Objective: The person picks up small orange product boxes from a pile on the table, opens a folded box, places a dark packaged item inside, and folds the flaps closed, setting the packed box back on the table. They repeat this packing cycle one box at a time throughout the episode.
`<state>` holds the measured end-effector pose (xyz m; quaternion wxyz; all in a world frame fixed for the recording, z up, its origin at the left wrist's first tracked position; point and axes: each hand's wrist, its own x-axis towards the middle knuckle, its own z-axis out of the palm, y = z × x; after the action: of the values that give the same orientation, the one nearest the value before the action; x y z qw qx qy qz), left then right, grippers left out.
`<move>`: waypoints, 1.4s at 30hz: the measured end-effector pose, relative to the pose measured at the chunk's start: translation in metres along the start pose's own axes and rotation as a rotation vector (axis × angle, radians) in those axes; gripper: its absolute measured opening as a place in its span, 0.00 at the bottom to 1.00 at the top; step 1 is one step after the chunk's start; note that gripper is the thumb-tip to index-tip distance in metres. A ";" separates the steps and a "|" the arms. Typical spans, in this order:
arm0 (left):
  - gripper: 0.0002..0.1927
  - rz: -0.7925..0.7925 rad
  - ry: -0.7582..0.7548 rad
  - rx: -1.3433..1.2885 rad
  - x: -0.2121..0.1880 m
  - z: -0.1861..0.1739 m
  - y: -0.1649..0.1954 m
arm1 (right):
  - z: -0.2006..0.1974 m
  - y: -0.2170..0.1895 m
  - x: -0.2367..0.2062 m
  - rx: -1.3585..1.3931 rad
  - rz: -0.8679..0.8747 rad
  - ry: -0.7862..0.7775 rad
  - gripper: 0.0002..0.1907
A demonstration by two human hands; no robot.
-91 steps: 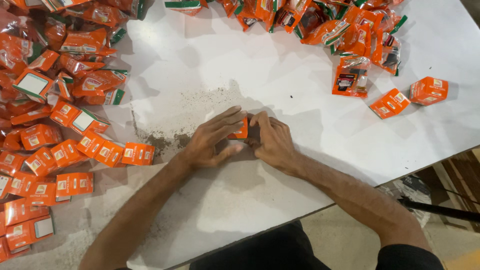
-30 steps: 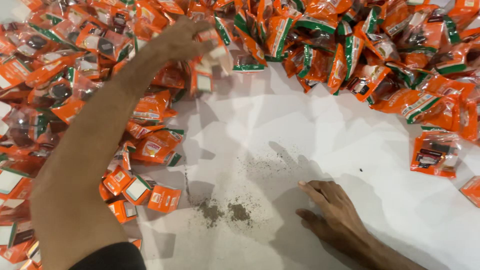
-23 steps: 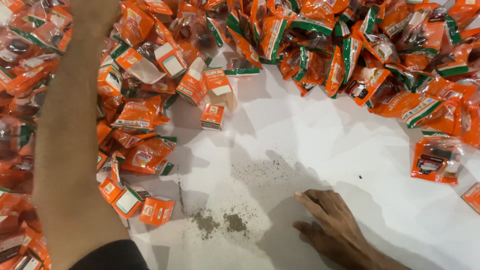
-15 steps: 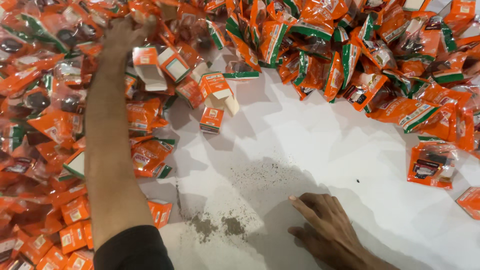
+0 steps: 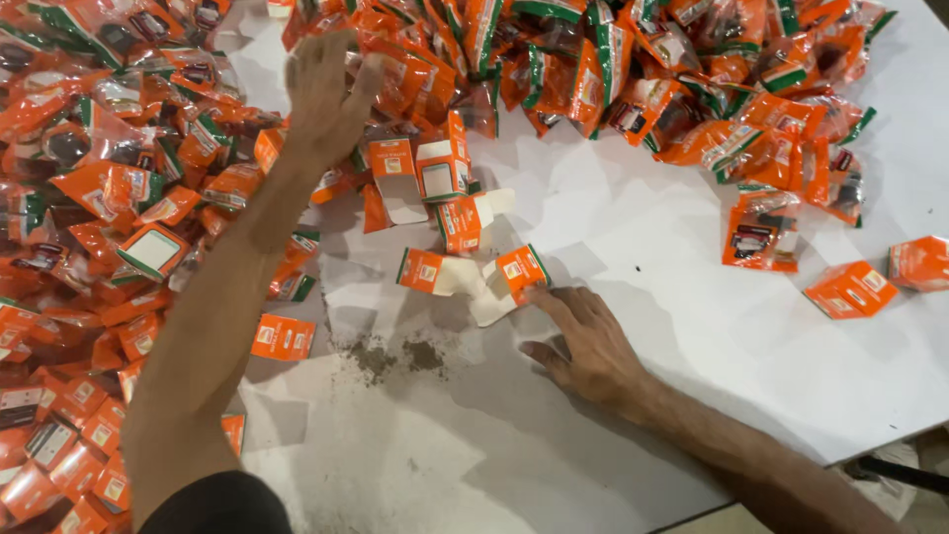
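Observation:
My left hand (image 5: 321, 94) reaches out over a heap of orange plastic packets (image 5: 129, 188), fingers spread and slightly blurred, with nothing visible in it. My right hand (image 5: 585, 344) lies flat on the white table (image 5: 692, 396), fingers apart. Its index fingertip touches a small open orange carton (image 5: 521, 269). Another flattened carton (image 5: 421, 269) lies just left of that one. Two more cartons (image 5: 443, 170) (image 5: 461, 223) sit between the hands at the heap's edge.
More orange-and-green packets (image 5: 643, 69) are heaped across the back. Small closed orange boxes (image 5: 59, 435) crowd the near left. A packet (image 5: 756, 235) and two loose boxes (image 5: 850, 289) (image 5: 919, 262) lie at right. Dark crumbs (image 5: 395, 356) dot the table's middle.
My left hand swept from the far-left heap toward the middle. Several small cartons came to lie on the bare table. My right hand slid forward until it touched one.

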<state>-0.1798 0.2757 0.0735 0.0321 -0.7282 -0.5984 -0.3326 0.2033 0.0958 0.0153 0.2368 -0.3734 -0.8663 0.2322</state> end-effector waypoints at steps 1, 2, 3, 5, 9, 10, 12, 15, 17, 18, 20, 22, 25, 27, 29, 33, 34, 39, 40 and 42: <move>0.24 0.098 0.045 -0.042 -0.028 -0.012 0.015 | 0.001 0.000 -0.001 0.023 0.008 0.010 0.37; 0.20 0.202 0.090 -0.084 -0.060 -0.021 0.034 | 0.002 0.001 -0.001 0.054 0.017 0.039 0.37; 0.18 0.283 -0.028 -0.170 -0.087 -0.027 0.052 | 0.002 0.000 -0.002 0.087 0.029 0.060 0.37; 0.24 0.367 -0.399 -0.033 -0.140 -0.031 0.087 | 0.002 0.000 -0.002 0.032 -0.050 0.138 0.38; 0.36 0.447 -0.289 0.321 -0.175 -0.025 0.114 | -0.003 -0.004 0.015 -0.228 -0.295 0.214 0.39; 0.34 0.453 -0.235 0.369 -0.172 -0.024 0.112 | -0.004 -0.005 0.022 -0.279 -0.331 0.191 0.38; 0.32 0.418 -0.174 0.462 -0.161 -0.027 0.104 | -0.005 -0.008 0.042 -0.398 -0.383 0.211 0.37; 0.29 0.311 -0.112 0.431 -0.142 -0.035 0.104 | 0.001 -0.011 0.057 -0.340 -0.249 0.111 0.30; 0.24 0.281 -0.035 0.157 -0.124 -0.035 0.122 | 0.003 -0.006 0.049 -0.214 -0.156 0.070 0.27; 0.21 0.314 -0.003 0.055 -0.111 -0.027 0.140 | 0.005 -0.002 0.039 -0.146 -0.147 0.078 0.26; 0.18 0.420 0.000 -0.136 -0.082 0.009 0.193 | 0.007 0.008 0.011 -0.062 -0.130 0.071 0.26; 0.22 0.615 -0.077 -0.263 -0.049 0.066 0.262 | 0.012 0.016 -0.005 -0.026 -0.117 0.054 0.27; 0.53 0.872 -0.354 -0.203 -0.027 0.159 0.374 | 0.020 0.022 -0.014 -0.141 -0.174 0.106 0.33; 0.51 0.888 -0.421 -0.297 -0.018 0.206 0.422 | 0.022 0.019 -0.018 0.188 -0.063 0.009 0.29; 0.42 0.812 -0.362 -0.191 0.004 0.236 0.439 | 0.020 0.018 -0.018 0.509 0.038 -0.082 0.26; 0.26 0.751 -0.524 0.206 0.029 0.259 0.402 | 0.009 0.013 -0.018 0.567 0.010 -0.043 0.28; 0.30 0.773 -0.385 0.210 0.032 0.258 0.385 | 0.007 0.012 -0.016 0.434 -0.060 0.028 0.31; 0.23 0.992 -0.181 0.198 0.015 0.230 0.281 | -0.002 -0.001 -0.017 0.087 -0.261 0.146 0.40; 0.22 0.997 -0.225 0.223 0.007 0.216 0.261 | -0.004 -0.002 -0.018 0.105 -0.257 0.107 0.40; 0.21 0.948 -0.250 0.195 -0.011 0.186 0.229 | -0.007 -0.006 -0.022 0.159 -0.253 0.077 0.40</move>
<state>0.1067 0.2849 0.0037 0.1754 -0.9480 -0.2292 -0.1340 0.2180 0.0773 0.0190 0.3261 -0.2502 -0.8755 0.2540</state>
